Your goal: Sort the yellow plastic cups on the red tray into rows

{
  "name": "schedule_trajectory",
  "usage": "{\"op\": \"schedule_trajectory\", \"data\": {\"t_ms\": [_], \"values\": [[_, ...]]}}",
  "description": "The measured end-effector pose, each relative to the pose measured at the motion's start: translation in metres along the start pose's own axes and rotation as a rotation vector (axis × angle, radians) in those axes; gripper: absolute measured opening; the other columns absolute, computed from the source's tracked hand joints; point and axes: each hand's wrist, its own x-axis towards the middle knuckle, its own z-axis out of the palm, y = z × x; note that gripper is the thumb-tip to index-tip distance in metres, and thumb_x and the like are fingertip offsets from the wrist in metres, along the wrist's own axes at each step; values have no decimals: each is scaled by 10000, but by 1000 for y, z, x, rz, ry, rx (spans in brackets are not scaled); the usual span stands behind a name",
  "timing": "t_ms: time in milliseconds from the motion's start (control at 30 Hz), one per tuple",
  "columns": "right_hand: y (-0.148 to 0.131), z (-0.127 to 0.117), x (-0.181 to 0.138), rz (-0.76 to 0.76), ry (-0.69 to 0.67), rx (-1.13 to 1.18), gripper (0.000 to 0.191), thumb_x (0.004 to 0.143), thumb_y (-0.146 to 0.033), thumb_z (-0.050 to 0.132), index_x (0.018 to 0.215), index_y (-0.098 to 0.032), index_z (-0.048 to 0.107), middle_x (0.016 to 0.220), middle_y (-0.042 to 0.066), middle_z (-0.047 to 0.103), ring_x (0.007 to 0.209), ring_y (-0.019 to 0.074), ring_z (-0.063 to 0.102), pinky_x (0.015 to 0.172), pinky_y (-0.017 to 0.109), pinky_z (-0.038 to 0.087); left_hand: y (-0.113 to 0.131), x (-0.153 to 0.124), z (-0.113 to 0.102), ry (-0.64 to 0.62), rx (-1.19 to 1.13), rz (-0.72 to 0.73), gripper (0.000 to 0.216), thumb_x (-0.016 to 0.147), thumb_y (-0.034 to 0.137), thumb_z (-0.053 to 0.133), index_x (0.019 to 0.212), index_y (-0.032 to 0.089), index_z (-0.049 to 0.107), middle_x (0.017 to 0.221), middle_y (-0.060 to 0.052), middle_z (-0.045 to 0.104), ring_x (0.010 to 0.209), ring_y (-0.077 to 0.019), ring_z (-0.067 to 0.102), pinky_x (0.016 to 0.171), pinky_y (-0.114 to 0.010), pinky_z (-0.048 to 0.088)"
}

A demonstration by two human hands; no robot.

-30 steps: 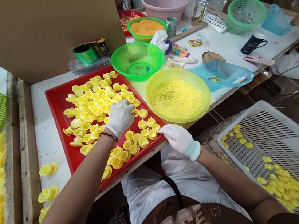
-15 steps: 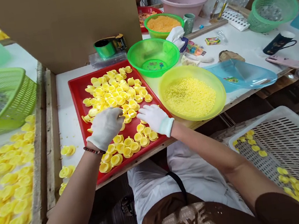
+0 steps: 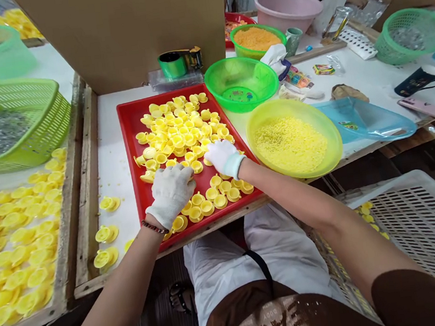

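Observation:
A red tray [image 3: 133, 158] in front of me holds a heap of small yellow plastic toy cups [image 3: 181, 130], each joined to a saucer. Near the tray's front edge, more of these cups stand upright in a loose cluster [image 3: 220, 201]. My left hand [image 3: 173, 191], in a white knit glove, is curled over the tray's left front part; its fingertips and anything in them are hidden. Also gloved, my right hand [image 3: 222, 157] reaches in from the right, bent fingers against the near side of the heap. What those fingers hold cannot be made out.
A yellow bowl [image 3: 334, 137] of small yellow pieces stands right of the tray, with a green bowl [image 3: 211, 86] behind it. Wooden rails [image 3: 84, 186] border the left side, beside several yellow cups [image 3: 106, 233]. A cardboard panel [image 3: 124, 31] rises behind. A white crate [image 3: 429, 220] sits lower right.
The view has turned slightly left. My left hand has come nearer the tray's front edge. My right hand has moved forward and left, from above the front cluster to the heap.

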Motion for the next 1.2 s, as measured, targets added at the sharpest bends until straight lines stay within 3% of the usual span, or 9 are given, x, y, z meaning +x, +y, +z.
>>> {"op": "schedule_trajectory", "data": {"t_ms": [167, 367, 500, 633, 800, 900, 1033, 1100, 1200], "values": [[11, -15, -16, 29, -92, -76, 295, 1010, -96, 555, 1169, -124, 802, 1241, 201, 717, 1234, 374, 651, 992, 485, 516, -6, -2, 7, 74, -16, -45, 238, 974, 302, 573, 1135, 190, 708, 1197, -154, 757, 1071, -344, 716, 891, -457, 461], [-13, -11, -1, -183, -14, -9, 447, 1062, -113, 465, 1396, -244, 732, 1305, 141, 689, 1153, 303, 683, 885, 413, 530, -12, 4, 9, 42, -194, -49, 335, 1032, 285, 439, 1044, 213, 766, 1026, -109, 813, 938, -278, 748, 853, -409, 477], [-14, -5, 1, -189, -57, -42, 359, 1074, -147, 486, 1253, -184, 796, 1237, 157, 713, 1162, 315, 674, 928, 432, 504, -10, 7, 18, 51, -256, -33, 308, 991, 288, 505, 1161, 231, 756, 1042, -84, 829, 954, -268, 759, 893, -405, 488], [-8, -6, -7, -175, -47, -72, 314, 1054, -132, 520, 1151, -165, 817, 1195, 163, 724, 1184, 327, 672, 955, 447, 482, -10, 6, 27, 137, -258, -45, 285, 973, 244, 504, 1119, 213, 747, 1129, -109, 814, 1036, -285, 745, 905, -428, 489], [-14, -14, -9, -230, -42, -26, 331, 1049, -125, 521, 1217, -184, 799, 1218, 137, 750, 1181, 321, 677, 944, 444, 480, -12, -7, 25, 82, -321, 124, 270, 1003, 294, 513, 1005, 234, 776, 1055, -79, 813, 1043, -289, 719, 919, -441, 499], [-17, -22, -10, -188, -85, -31, 294, 1033, -121, 548, 1156, -165, 811, 1184, 148, 769, 1176, 334, 686, 956, 456, 486, -24, -18, 19, 130, -407, 179, 316, 1039, 343, 496, 1075, 219, 784, 1102, -81, 809, 1067, -277, 715, 972, -433, 513], [-26, -22, 2, -199, -7, -1, 363, 1021, -84, 522, 1288, -160, 757, 1233, 159, 750, 1184, 322, 702, 923, 422, 508, -59, -29, 16, 300, -443, -42, 332, 1033, 332, 470, 1119, 203, 763, 1160, -115, 785, 1059, -256, 715, 970, -391, 541], [-36, -14, 16, -209, 36, 19, 383, 1043, -91, 486, 1322, -165, 737, 1249, 161, 738, 1149, 311, 723, 889, 406, 519, -74, -34, 17, 291, -381, -143, 300, 1012, 318, 486, 1059, 209, 762, 1104, -120, 779, 1021, -262, 715, 937, -390, 547], [-51, -5, 34, -167, 15, 1, 367, 1057, -92, 471, 1270, -152, 764, 1250, 172, 732, 1115, 314, 743, 866, 404, 532, -78, -38, 22, 238, -326, -129, 270, 993, 298, 517, 1055, 211, 765, 1093, -114, 774, 1022, -266, 715, 932, -391, 547]]}}
